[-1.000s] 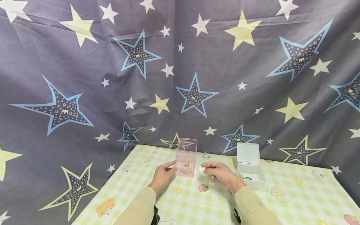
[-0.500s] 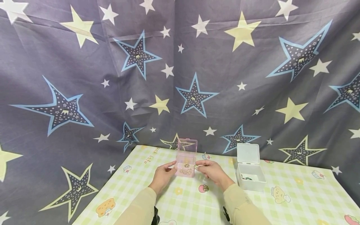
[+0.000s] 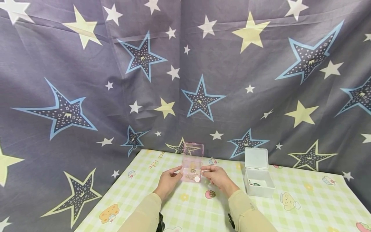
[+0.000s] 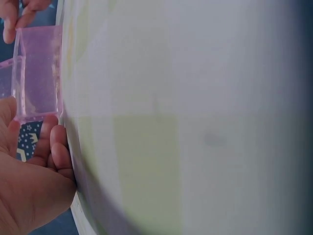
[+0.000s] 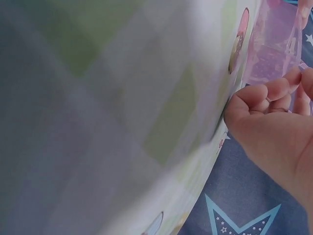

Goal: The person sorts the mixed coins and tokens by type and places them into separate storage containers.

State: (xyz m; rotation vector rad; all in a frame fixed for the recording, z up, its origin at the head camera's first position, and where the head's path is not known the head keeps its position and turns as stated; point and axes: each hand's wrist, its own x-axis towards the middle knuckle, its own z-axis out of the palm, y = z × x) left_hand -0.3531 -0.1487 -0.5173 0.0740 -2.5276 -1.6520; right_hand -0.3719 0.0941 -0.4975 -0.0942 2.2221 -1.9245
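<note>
A small clear-pink plastic box [image 3: 191, 172] stands on the table with its hinged lid [image 3: 193, 152] raised. Inside are a round gold-patterned piece [image 3: 193, 170], gold-coloured bits and a flat white disc [image 3: 197, 179] at the front right; their exact kind is too small to tell. My left hand [image 3: 168, 181] holds the box by its left side, thumb and fingers around that end in the left wrist view. At the right wall is my right hand [image 3: 218, 176], thumb and forefinger apart in the head view, the other fingers bent in the right wrist view; nothing shows between the fingertips.
To the right stands a white box [image 3: 259, 183], lid up, with a dark green item [image 3: 255, 184] inside. A green checked cloth [image 3: 203, 216] with printed cartoons covers the table. Behind it hangs a dark star-patterned curtain [image 3: 150, 93].
My right hand has moved left to the pink box and let go of the disc, which now lies inside with its white face showing. The left hand stays in place.
</note>
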